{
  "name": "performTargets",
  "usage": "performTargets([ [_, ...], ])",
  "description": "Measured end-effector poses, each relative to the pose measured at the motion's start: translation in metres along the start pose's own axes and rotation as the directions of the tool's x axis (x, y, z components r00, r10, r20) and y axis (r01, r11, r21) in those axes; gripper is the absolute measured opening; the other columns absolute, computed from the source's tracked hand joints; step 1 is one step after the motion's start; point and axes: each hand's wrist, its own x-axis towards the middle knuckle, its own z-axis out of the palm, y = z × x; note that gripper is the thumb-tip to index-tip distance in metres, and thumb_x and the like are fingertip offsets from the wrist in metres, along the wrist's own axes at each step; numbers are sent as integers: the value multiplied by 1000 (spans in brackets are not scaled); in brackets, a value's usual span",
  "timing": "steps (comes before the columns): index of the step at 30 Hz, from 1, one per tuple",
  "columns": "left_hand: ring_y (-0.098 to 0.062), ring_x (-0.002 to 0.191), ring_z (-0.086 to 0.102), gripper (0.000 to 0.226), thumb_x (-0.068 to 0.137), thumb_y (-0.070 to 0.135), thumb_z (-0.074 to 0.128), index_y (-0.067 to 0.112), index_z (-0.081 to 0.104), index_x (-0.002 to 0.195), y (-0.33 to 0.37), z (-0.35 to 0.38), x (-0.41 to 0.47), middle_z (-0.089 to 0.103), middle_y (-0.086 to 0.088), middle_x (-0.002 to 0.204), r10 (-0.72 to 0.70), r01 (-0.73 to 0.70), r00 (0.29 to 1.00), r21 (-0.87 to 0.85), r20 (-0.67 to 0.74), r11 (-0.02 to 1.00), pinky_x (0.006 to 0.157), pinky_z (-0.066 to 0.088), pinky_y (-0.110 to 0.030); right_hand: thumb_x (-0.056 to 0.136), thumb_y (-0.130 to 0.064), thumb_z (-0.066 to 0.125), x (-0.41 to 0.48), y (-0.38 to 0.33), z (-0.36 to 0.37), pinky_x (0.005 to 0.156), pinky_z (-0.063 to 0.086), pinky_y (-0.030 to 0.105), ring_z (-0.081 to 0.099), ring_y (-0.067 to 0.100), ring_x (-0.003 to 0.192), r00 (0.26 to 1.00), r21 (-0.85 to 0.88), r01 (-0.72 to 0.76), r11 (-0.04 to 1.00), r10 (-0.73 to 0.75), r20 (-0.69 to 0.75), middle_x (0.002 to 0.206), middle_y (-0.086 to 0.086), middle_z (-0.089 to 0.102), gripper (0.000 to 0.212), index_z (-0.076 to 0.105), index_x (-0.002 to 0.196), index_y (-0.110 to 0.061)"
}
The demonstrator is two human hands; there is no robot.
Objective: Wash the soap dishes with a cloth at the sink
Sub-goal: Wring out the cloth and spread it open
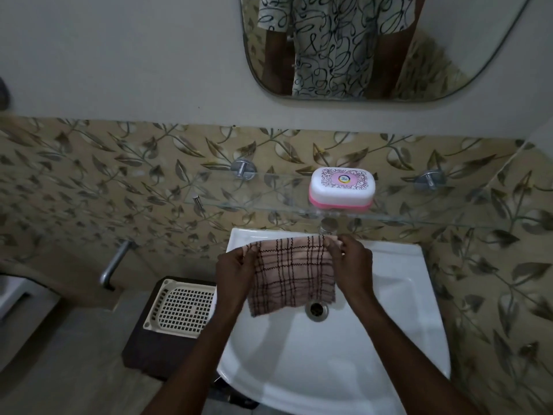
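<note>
L hand (236, 274) + R hand (353, 265) over sink (329, 369), near its back edge. Each pinches one top corner of pink checked cloth (293, 277), stretched betw. them; lower edge hangs just by drain (316, 309). Pink-white soap dish (342, 190), lid on, sits on glass shelf (269, 202), right of centre. Cream slotted tray (179, 310) on brown stand (149, 348) just beside sink's left edge.

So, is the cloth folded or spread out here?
Spread out. The left hand and right hand each pinch a top corner, and the cloth hangs open as one flat sheet above the sink.
</note>
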Motion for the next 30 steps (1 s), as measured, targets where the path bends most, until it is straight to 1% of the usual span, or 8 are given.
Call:
performTargets([
  [6, -7, 48, 56, 46, 98, 42, 52, 15, 64, 63, 24, 41, -53, 64, 3, 51, -75, 80, 996, -77, 54, 994, 48, 42, -24, 96, -21, 56, -55, -29, 28, 59, 42, 24, 65, 22, 66, 1000, 47, 15, 999, -15, 7, 75, 8, 73, 20, 71, 90, -10],
  [12, -24, 65, 67, 30, 102, 38, 47, 26, 74, 103, 24, 42, -61, 75, -7, 76, -3, 48, 967, -172, 255, 984, 62, 52, -37, 100, -37, 43, -80, -30, 23, 45, 42, 18, 55, 5, 45, 966, 379, -106, 919, 5, 259, 52, -3, 60, 27, 67, 93, -28],
  [17, -17, 99, 73, 31, 92, 12, 65, 19, 71, 122, 12, 35, -46, 78, 0, 104, 10, 93, 944, -294, 331, 951, 81, 58, -30, 97, -7, 50, -63, -14, 7, 84, 56, 23, 70, 11, 98, 869, 459, -152, 875, -103, 485, 106, -9, 75, 41, 61, 129, -31],
  [21, -14, 97, 73, 37, 90, -1, 56, 19, 75, 115, 6, 37, -32, 78, 5, 103, 35, 15, 960, -174, 277, 985, 78, 58, -24, 85, 8, 52, -35, -17, -8, 85, 48, 8, 66, 7, 102, 862, 232, 159, 960, -249, 441, 112, -6, 69, 50, 65, 121, -23],
  [23, -16, 90, 74, 32, 90, 0, 55, 17, 78, 105, 5, 38, -28, 79, 2, 96, 28, 20, 962, -169, 273, 985, 72, 56, -23, 80, 1, 60, -17, -19, -12, 100, 44, 23, 53, 13, 119, 836, 15, 411, 912, -383, 394, 127, 2, 59, 50, 59, 126, -17],
  [25, -14, 86, 73, 28, 91, 3, 53, 14, 77, 100, 7, 36, -22, 79, 0, 91, 42, 17, 948, -184, 314, 983, 71, 55, -26, 79, -4, 68, 4, -25, -13, 111, 34, 40, 36, 28, 136, 701, -131, 605, 785, -447, 556, 146, 13, 42, 70, 41, 143, -12],
  [27, -13, 84, 70, 24, 89, 10, 53, 15, 75, 97, 8, 32, -16, 76, 0, 90, 45, 16, 939, -173, 340, 985, 70, 55, -29, 82, -16, 69, 21, -36, -14, 104, 41, 39, 43, 27, 133, 611, -201, 630, 750, -320, 724, 144, 9, 49, 76, 32, 149, -19],
  [30, -15, 87, 65, 26, 83, 25, 60, 22, 63, 109, 2, 22, -14, 69, 3, 99, -36, 157, 927, -299, 374, 941, 67, 52, -26, 82, -32, 68, 33, -48, -13, 77, 46, 32, 63, 26, 104, 569, -266, 681, 682, -265, 779, 109, 6, 72, 44, 60, 125, -26],
])
